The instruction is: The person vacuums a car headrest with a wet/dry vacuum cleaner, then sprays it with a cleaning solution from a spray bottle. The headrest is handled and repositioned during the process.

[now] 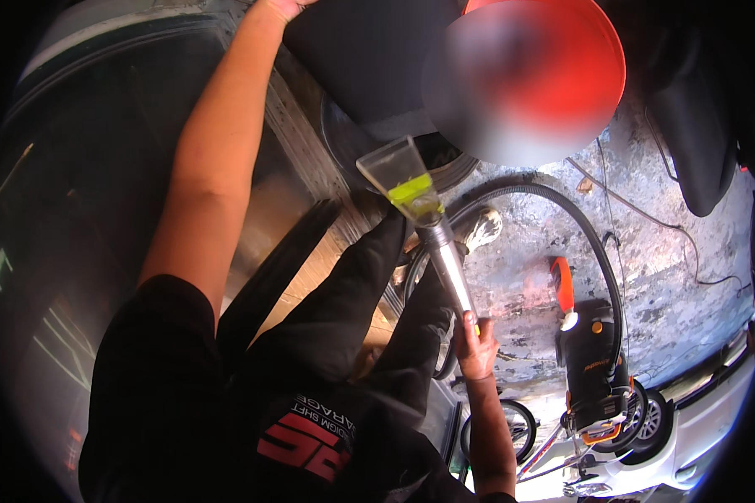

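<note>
My right hand (pixel 478 348) is wrapped round the lower end of a silver vacuum wand (pixel 453 272). The wand slants up and to the left. At its far end is a clear, flared nozzle (pixel 398 168) with a yellow-green band, held in the air in front of my legs and touching nothing that I can see. My left arm stretches far forward. The left hand (pixel 287 7) is cut off by the top edge, beside a large dark panel (pixel 369 63), and its fingers are hidden.
A ribbed black hose (pixel 554 191) arcs over the stained floor (pixel 528 268) near a black machine (pixel 591 356) with orange parts. An orange-handled tool (pixel 562 281) lies beside it. At top right is a round red object (pixel 600 80), partly blurred. Dark car glass (pixel 75 210) lines the left.
</note>
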A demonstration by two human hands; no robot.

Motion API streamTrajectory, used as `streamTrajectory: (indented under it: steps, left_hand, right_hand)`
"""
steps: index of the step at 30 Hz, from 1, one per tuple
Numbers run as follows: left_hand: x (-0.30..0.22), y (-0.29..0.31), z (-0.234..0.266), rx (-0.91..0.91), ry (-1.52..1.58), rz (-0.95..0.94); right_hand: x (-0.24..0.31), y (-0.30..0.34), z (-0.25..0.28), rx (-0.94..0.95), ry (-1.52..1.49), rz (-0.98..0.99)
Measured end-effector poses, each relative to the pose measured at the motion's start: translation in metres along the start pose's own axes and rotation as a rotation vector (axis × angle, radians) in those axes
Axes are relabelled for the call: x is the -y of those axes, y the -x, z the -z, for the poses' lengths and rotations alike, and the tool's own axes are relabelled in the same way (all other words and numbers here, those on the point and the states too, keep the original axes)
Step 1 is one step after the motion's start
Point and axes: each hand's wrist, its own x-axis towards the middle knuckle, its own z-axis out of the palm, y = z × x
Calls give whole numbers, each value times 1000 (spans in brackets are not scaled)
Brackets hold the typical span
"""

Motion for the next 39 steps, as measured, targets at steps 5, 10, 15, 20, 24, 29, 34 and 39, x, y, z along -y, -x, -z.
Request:
streamTrajectory:
  steps: [5,10,15,20,24,29,34,39]
  left_hand:
    - [-12,-15,15,-36,3,92]
    - [16,4,-25,-367,-215,-91]
    - [35,78,-100,-456,-756,-118]
    - [85,100,-103,-673,-1378,-701]
    - [102,131,-131,-760,-1506,-749]
    - [98,131,-147,-825,-1512,-721]
    - [111,137,-151,-827,-1484,-867]
    - [114,144,-145,-896,-1529,-890]
  right_hand:
    - [28,20,28,-8,67,-34]
    - [72,28,102,-17,182,-53]
    - [84,-17,123,-251,269,-36]
    - [94,-117,110,-367,170,-10]
    - [108,-176,123,-99,-380,-331]
    - [67,-255,142,448,-1010,-273]
    - [88,-340,139,798,-1361,-308]
    - [137,-339,162,812,-1288,-241]
